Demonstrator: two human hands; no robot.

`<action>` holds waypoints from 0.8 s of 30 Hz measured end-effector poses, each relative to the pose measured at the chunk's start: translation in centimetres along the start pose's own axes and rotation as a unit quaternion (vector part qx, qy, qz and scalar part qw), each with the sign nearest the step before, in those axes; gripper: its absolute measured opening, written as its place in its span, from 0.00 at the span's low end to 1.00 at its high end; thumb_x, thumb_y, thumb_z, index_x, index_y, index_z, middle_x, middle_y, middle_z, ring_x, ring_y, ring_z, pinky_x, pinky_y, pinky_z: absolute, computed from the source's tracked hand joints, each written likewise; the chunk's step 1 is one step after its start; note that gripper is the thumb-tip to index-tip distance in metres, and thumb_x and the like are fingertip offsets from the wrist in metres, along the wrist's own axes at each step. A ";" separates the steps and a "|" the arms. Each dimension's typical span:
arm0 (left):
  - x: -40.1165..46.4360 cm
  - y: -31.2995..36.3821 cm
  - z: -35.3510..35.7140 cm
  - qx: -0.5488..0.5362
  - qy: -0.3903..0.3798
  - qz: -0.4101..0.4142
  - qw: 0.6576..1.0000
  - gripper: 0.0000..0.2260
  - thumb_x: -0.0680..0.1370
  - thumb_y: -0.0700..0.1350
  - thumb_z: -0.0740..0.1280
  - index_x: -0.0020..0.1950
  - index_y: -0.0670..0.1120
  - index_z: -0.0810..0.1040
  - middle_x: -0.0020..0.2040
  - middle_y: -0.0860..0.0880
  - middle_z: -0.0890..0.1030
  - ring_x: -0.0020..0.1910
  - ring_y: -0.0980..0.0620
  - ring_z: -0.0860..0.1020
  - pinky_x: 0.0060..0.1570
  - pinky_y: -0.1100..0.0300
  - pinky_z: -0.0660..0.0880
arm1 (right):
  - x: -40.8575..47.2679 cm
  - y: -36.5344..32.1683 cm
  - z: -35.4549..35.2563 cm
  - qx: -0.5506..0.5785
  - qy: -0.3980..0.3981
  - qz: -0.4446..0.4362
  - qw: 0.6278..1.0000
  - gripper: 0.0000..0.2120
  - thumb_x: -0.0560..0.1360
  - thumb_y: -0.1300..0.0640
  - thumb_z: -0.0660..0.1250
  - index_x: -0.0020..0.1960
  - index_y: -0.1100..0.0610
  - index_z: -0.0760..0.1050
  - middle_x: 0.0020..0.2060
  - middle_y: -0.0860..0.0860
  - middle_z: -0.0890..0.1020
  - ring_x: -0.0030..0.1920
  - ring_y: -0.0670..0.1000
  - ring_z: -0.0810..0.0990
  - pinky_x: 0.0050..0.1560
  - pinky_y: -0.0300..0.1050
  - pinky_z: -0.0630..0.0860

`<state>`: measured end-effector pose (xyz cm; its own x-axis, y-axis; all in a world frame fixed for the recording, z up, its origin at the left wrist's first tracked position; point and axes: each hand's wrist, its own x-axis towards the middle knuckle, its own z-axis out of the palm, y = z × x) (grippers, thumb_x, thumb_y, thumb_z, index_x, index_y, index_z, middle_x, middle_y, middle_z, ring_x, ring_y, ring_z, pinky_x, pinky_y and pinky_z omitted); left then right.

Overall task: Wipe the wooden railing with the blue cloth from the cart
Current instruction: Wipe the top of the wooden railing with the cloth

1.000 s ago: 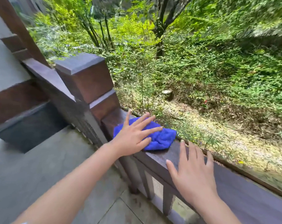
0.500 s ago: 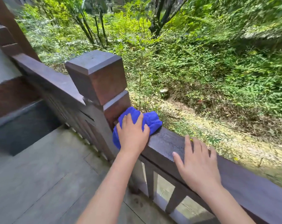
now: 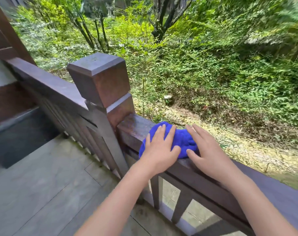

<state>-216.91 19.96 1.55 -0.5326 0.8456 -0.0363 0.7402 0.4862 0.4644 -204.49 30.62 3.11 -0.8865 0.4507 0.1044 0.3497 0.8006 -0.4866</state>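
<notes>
Your left hand (image 3: 159, 149) lies flat, fingers spread, on the blue cloth (image 3: 182, 142); right hand (image 3: 208, 150) open beside it, thumb touching, cloth bunched along the wooden railing (image 3: 264, 189).

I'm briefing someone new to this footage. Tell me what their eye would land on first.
The bright blue cloth on the dark wooden railing stands out first, with the left hand pressed flat on it and the right hand at its right edge. Next comes the chunky square post just left of them, against the green undergrowth beyond.
</notes>
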 end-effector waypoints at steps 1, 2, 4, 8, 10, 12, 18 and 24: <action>-0.4 -0.7 -0.7 -0.020 0.001 0.020 1.000 0.32 0.70 0.53 0.50 0.74 0.56 0.46 0.78 0.48 0.46 0.75 0.54 0.42 0.72 0.45 0.38 | 0.1 -0.2 0.0 -0.026 0.004 -0.023 0.999 0.31 0.75 0.53 0.61 0.74 0.47 0.51 0.76 0.50 0.52 0.75 0.50 0.49 0.75 0.52 0.51; -0.8 -1.4 -1.4 -0.010 0.005 0.041 0.999 0.32 0.70 0.52 0.51 0.74 0.56 0.46 0.78 0.50 0.47 0.75 0.55 0.43 0.72 0.45 0.37 | 0.2 -0.4 0.1 -0.045 0.004 -0.042 0.998 0.30 0.75 0.52 0.61 0.74 0.47 0.53 0.76 0.49 0.52 0.76 0.50 0.49 0.75 0.53 0.52; -1.3 -2.7 -2.1 0.052 -0.001 0.083 0.995 0.32 0.72 0.52 0.55 0.75 0.54 0.48 0.78 0.50 0.50 0.75 0.54 0.47 0.73 0.46 0.42 | 0.6 -1.0 0.3 -0.074 -0.008 -0.068 0.995 0.29 0.76 0.50 0.61 0.73 0.48 0.55 0.76 0.49 0.53 0.75 0.49 0.50 0.75 0.51 0.53; -1.3 -3.7 -2.7 0.066 -0.012 0.113 0.991 0.29 0.76 0.51 0.63 0.74 0.50 0.55 0.76 0.48 0.57 0.74 0.52 0.57 0.71 0.58 0.54 | 1.6 -2.0 0.9 -0.102 -0.053 -0.063 0.991 0.26 0.77 0.50 0.59 0.73 0.49 0.56 0.75 0.48 0.58 0.74 0.48 0.55 0.72 0.47 0.55; -1.3 -3.8 -2.9 0.062 -0.005 0.112 0.992 0.28 0.75 0.51 0.64 0.73 0.50 0.58 0.75 0.50 0.60 0.73 0.53 0.59 0.69 0.60 0.56 | 1.7 -2.1 0.9 -0.092 -0.060 -0.051 0.993 0.25 0.77 0.51 0.60 0.72 0.50 0.59 0.73 0.48 0.62 0.73 0.48 0.58 0.71 0.47 0.57; -1.4 -3.8 -2.8 0.068 0.007 0.115 0.991 0.27 0.75 0.51 0.66 0.72 0.50 0.61 0.74 0.50 0.64 0.71 0.52 0.62 0.68 0.60 0.58 | 1.5 -2.2 0.9 -0.080 -0.053 -0.042 0.994 0.25 0.75 0.51 0.62 0.71 0.51 0.62 0.71 0.48 0.66 0.71 0.50 0.62 0.70 0.49 0.62; -3.1 -3.9 -2.5 0.080 0.054 0.111 0.989 0.23 0.73 0.49 0.67 0.68 0.53 0.68 0.66 0.55 0.72 0.65 0.54 0.67 0.57 0.53 0.73 | 1.2 -3.3 1.0 -0.111 -0.009 -0.053 0.992 0.16 0.71 0.55 0.63 0.59 0.48 0.72 0.54 0.47 0.79 0.57 0.53 0.73 0.49 0.51 0.76; -6.0 -6.8 -4.6 0.054 0.066 0.067 0.994 0.21 0.71 0.49 0.67 0.64 0.57 0.70 0.63 0.58 0.74 0.63 0.57 0.69 0.55 0.53 0.74 | 2.4 -6.9 2.5 -0.099 -0.021 -0.107 0.989 0.16 0.68 0.53 0.64 0.56 0.45 0.73 0.47 0.46 0.79 0.55 0.52 0.75 0.42 0.46 0.70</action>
<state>-220.69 10.58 2.68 -0.4710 0.8712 0.1387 0.8435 0.3987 0.3600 -209.75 25.23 4.54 -0.9571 0.2489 0.1483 0.2014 0.9395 -0.2771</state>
